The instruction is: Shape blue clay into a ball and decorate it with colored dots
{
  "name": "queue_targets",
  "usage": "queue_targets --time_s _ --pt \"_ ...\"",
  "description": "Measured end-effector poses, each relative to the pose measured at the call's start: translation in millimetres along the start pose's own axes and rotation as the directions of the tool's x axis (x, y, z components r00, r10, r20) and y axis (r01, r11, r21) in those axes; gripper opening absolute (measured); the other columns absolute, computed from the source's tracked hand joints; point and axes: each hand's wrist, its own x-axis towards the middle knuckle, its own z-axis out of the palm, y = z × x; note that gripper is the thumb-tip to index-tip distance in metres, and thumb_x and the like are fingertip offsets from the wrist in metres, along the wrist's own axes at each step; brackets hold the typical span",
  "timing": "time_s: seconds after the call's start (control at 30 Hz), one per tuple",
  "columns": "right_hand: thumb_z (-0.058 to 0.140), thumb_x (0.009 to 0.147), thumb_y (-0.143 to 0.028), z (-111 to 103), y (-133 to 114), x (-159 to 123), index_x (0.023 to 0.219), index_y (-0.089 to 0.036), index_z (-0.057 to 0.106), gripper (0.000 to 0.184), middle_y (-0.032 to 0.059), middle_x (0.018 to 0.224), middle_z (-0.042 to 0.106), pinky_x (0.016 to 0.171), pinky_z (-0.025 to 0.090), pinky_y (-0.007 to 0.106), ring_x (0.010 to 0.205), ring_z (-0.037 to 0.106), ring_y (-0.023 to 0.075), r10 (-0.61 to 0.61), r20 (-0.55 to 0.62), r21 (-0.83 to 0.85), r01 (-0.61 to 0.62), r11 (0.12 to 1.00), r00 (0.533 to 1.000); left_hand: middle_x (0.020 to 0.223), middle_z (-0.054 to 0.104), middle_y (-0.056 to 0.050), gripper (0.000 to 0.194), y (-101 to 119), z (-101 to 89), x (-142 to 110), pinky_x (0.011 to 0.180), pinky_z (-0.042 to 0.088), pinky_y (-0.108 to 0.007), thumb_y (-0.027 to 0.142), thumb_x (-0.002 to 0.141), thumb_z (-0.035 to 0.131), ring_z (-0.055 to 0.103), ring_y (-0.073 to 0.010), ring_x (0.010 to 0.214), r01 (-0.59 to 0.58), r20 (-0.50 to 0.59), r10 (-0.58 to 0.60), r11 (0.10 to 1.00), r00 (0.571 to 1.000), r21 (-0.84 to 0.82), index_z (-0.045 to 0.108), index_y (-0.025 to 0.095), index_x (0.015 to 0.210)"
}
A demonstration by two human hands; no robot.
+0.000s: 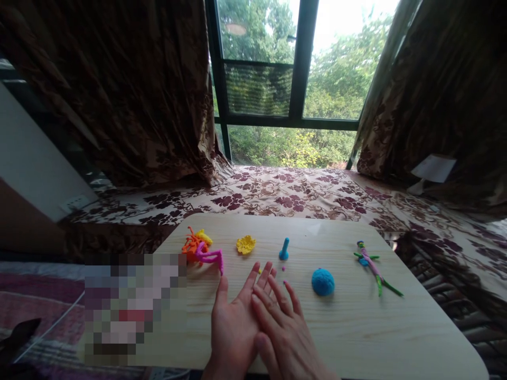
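My left hand [235,322] is palm up over the table with its fingers stretched out. Across its palm and fingers lies my right hand [285,327], palm down, fingers extended. Anything between the two palms is hidden. Just beyond the fingertips are a tiny yellow bit [260,271] and a small pink ball [283,269] of what looks like modelling clay. A blue clay peg [285,249] stands upright on a wider base behind them. Right of my hands sits a blue clay dome [322,282]. A bumpy yellow clay disc [246,245] lies farther back.
On the left of the pale wooden table [396,338] are a pink clay figure [209,255], an orange many-limbed one [192,245] and a yellow piece [204,235]. A pink-and-green clay figure [370,264] lies at right. A blurred patch [134,311] covers the left edge.
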Motion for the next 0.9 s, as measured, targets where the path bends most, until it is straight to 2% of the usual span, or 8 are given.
queue_targets --time_s 0.17,0.33,0.5,0.57,0.67,0.77,0.83,0.9 --pt "0.04 0.087 -0.038 -0.9 -0.3 -2.4 0.126 -0.011 0.046 0.048 0.005 0.137 0.041 0.109 0.011 0.046 0.133 0.017 0.0297 -0.082 -0.129 -0.042 0.078 0.996 0.988 0.141 0.036 -0.015 0.067 -0.6 1.6 0.8 0.103 0.027 -0.051 0.054 0.08 0.039 0.036 -0.0289 0.127 -0.086 0.037 0.087 0.996 0.996 -0.015 0.027 0.019 0.136" --pt "0.041 0.088 -0.033 -5.0 -1.0 3.4 0.126 -0.016 0.046 0.042 0.0006 0.14 0.036 0.107 0.016 0.047 0.133 0.016 0.0291 -0.015 0.007 -0.011 0.015 1.0 1.0 0.139 0.039 -0.016 0.067 -8.2 -1.3 2.7 0.102 0.027 -0.052 0.053 0.08 0.04 0.038 -0.0299 0.125 0.029 -0.018 -0.029 1.0 0.999 -0.008 0.028 0.017 0.136" --pt "0.042 0.087 -0.033 -1.2 1.8 -4.8 0.126 -0.013 0.047 0.043 0.0015 0.138 0.04 0.109 0.003 0.044 0.134 0.011 0.0284 -0.08 -0.096 0.007 0.081 0.997 0.992 0.141 0.036 -0.015 0.068 2.3 -1.1 1.7 0.103 0.025 -0.053 0.055 0.08 0.04 0.035 -0.0296 0.127 -0.103 0.034 0.103 0.995 0.994 -0.007 0.026 0.019 0.136" --pt "0.042 0.088 -0.029 -3.4 2.2 -3.4 0.127 -0.014 0.045 0.042 0.0013 0.138 0.039 0.109 0.006 0.045 0.134 0.011 0.0286 -0.028 -0.043 0.059 0.031 0.998 0.999 0.141 0.036 -0.015 0.068 4.0 -0.5 1.0 0.102 0.026 -0.052 0.054 0.08 0.04 0.034 -0.0297 0.127 -0.091 0.023 0.091 0.996 0.996 0.0 0.027 0.018 0.136" --pt "0.042 0.088 -0.024 -12.8 1.5 8.3 0.122 -0.022 0.048 0.035 -0.0018 0.139 0.038 0.106 0.014 0.049 0.134 0.012 0.0288 0.103 0.064 0.155 -0.112 0.982 0.993 0.141 0.036 -0.013 0.062 1.8 1.0 -1.9 0.101 0.029 -0.052 0.049 0.082 0.04 0.034 -0.0297 0.127 -0.001 0.017 0.001 1.0 1.0 0.009 0.028 0.02 0.136" --pt "0.046 0.087 -0.02 -16.2 0.6 24.7 0.102 -0.026 0.06 0.021 -0.0032 0.127 0.05 0.105 0.02 0.047 0.132 0.019 0.0253 0.16 0.061 0.243 -0.17 0.955 0.985 0.14 0.038 -0.013 0.058 1.1 2.6 -8.3 0.099 0.031 -0.053 0.047 0.084 0.039 0.036 -0.0297 0.126 0.015 0.013 -0.015 1.0 1.0 0.022 0.029 0.021 0.135" --pt "0.05 0.085 -0.018 -9.5 2.7 36.0 0.089 -0.026 0.062 0.015 -0.0022 0.115 0.057 0.104 0.023 0.042 0.129 0.026 0.0224 0.18 0.037 0.279 -0.183 0.943 0.983 0.139 0.04 -0.015 0.059 4.7 1.5 -14.9 0.1 0.031 -0.051 0.048 0.083 0.04 0.037 -0.0293 0.126 -0.007 -0.018 0.008 0.999 1.0 0.044 0.032 0.018 0.134" --pt "0.053 0.083 -0.017 3.6 8.2 47.5 0.085 -0.025 0.062 0.012 0.0 0.106 0.06 0.102 0.027 0.039 0.124 0.032 0.021 0.216 0.018 0.25 -0.214 0.944 0.976 0.137 0.042 -0.017 0.059 12.3 -3.4 -23.5 0.102 0.029 -0.049 0.047 0.082 0.041 0.037 -0.0287 0.125 -0.047 -0.078 0.054 0.995 0.995 0.093 0.037 0.015 0.131"
